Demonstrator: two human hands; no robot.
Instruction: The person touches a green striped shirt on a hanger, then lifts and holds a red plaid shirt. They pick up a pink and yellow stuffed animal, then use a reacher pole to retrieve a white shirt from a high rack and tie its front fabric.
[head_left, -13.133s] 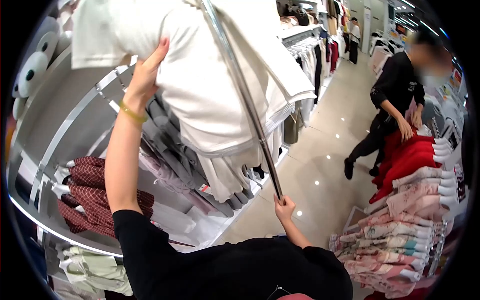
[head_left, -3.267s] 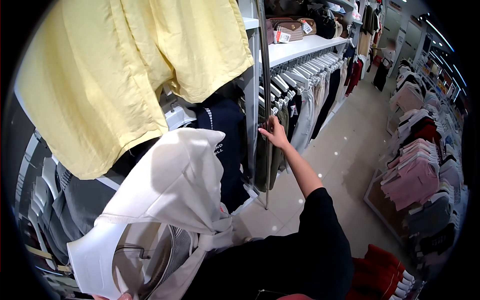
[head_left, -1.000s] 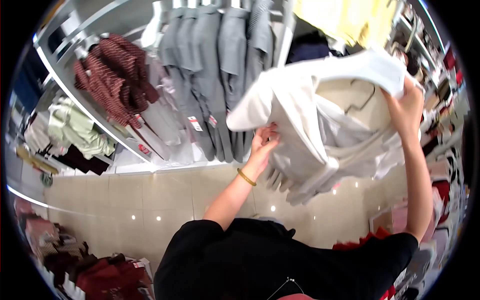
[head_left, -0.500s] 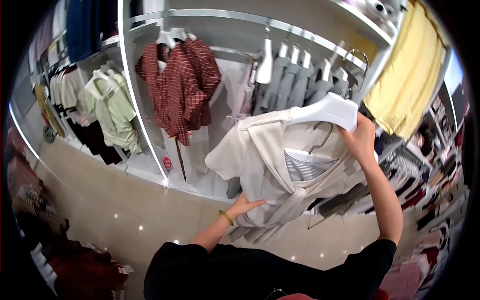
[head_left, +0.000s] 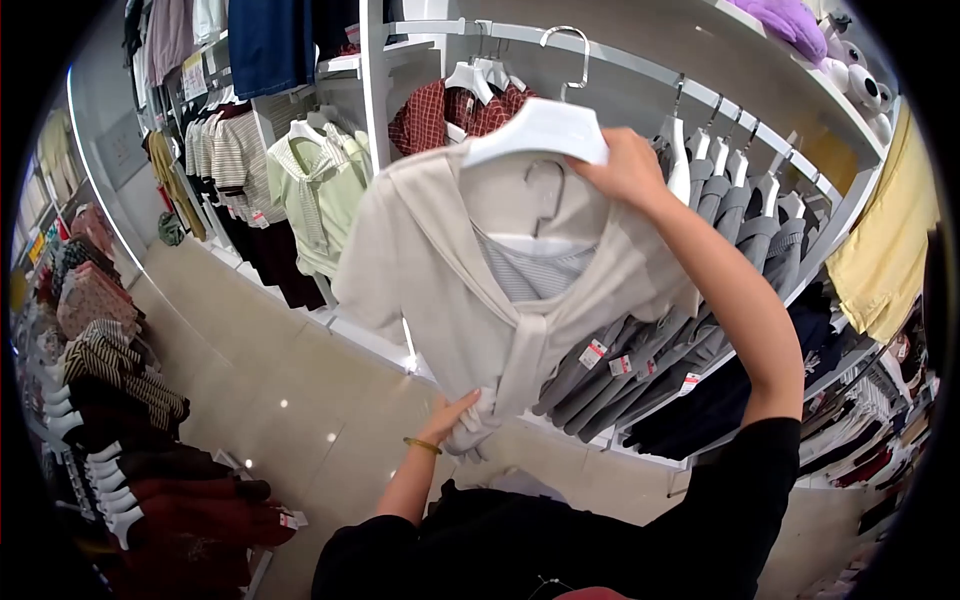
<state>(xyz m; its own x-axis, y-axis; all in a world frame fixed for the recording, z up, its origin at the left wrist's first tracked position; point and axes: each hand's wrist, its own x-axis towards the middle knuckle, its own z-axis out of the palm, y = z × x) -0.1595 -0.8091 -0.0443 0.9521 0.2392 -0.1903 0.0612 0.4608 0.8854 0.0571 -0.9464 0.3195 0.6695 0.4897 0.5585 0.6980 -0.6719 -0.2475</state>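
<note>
My right hand [head_left: 628, 172] grips the right end of a white hanger [head_left: 535, 132], whose metal hook [head_left: 577, 58] stands up near the rail. From this hanger hangs a cream short-sleeved top [head_left: 430, 250] with a knotted collar and a grey striped inset [head_left: 535, 272] at the neck. A second hook shows inside its neckline. Lower down, my left hand [head_left: 452, 415] is closed on the gathered hem of the top, thumb on the front. The top overlaps a red checked shirt [head_left: 465, 108] on the rail behind it.
A metal rail [head_left: 640, 58] carries grey garments [head_left: 745, 215] with price tags on the right. Yellow trousers [head_left: 885, 230] hang further right. A pale green top [head_left: 315, 200] hangs left of the white post [head_left: 374, 90]. Dark red clothes [head_left: 190, 515] fill a rack at lower left.
The cream top on its hanger has risen and moved left, now in front of the red checked shirt. Its hook has come up near the rail, and the view has turned right.
</note>
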